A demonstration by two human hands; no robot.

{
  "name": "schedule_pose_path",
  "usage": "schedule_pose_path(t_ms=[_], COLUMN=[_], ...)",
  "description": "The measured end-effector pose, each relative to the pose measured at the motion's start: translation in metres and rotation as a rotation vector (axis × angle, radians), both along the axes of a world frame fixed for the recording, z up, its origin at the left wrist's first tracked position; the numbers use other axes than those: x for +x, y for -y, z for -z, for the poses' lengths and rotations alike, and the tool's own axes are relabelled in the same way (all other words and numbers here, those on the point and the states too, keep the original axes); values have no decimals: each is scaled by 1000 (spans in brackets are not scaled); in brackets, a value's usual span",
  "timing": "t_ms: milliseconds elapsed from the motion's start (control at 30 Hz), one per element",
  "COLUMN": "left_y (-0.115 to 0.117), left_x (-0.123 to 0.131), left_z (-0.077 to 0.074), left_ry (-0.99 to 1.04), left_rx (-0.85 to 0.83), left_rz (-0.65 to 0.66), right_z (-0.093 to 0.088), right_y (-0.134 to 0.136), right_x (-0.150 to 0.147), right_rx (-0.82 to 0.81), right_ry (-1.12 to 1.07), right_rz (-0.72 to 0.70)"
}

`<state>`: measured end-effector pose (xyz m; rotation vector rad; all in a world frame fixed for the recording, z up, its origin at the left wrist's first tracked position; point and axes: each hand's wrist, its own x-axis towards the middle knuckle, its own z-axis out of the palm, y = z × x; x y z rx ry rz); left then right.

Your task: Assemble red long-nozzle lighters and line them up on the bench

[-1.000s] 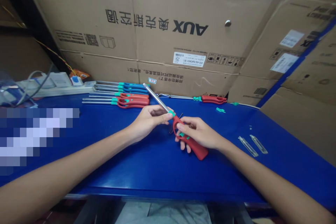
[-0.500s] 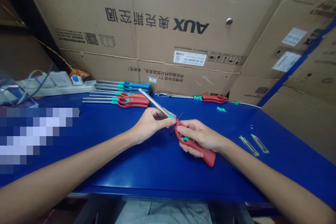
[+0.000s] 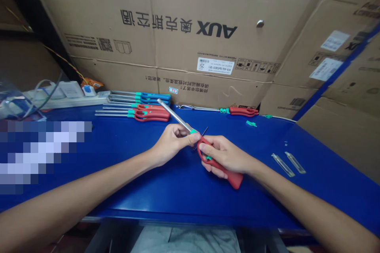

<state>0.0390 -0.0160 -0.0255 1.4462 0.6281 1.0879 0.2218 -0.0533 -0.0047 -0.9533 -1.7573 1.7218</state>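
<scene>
Bare hands with a red plastic lighter, its looped handle joined by a green collar to a straight, shiny metal tube (image 3: 173, 114). The lighter (image 3: 235, 180) slants above the middle of a smooth blue tabletop (image 3: 166, 201), tube towards the far-left corner. The left hand (image 3: 170, 144) pinches it near the collar; the right hand (image 3: 227, 154) curls round the handle. Compared with one second earlier, the handle's butt sits slightly farther right and closer to the near edge, and the left thumb reaches the handle side of the collar. Blue and red lighters (image 3: 151, 115) line the far edge, left of centre; two clear, slim plastic tubes (image 3: 283, 165) lie towards the right edge. Smooth blue surface extends from the hands to the near edge.
</scene>
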Motion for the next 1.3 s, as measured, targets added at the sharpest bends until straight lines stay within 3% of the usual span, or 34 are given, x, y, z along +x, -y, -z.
schedule_pose_path(t_ms=[233,433,500,767,1000,1300], left_y=[4,7,6,-3,-8,-6], left_x=[4,8,8,3,-2,-2], left_z=[2,3,3,-7,-5,-2], left_ry=[59,113,122,123,68,62], left_rx=[-120,-177,-189,-153,-67,-60], left_rz=[-45,-63,-39,79,107,157], right_z=[2,5,5,-4,-2,-1], right_y=[3,2,3,5,-2,-1], right_x=[-7,-7,-7,-4,0,-1], right_rx=[154,668,719,247,150,72], right_ry=[185,571,601,159,11,-22], right_rz=[134,258,281,195,126,54])
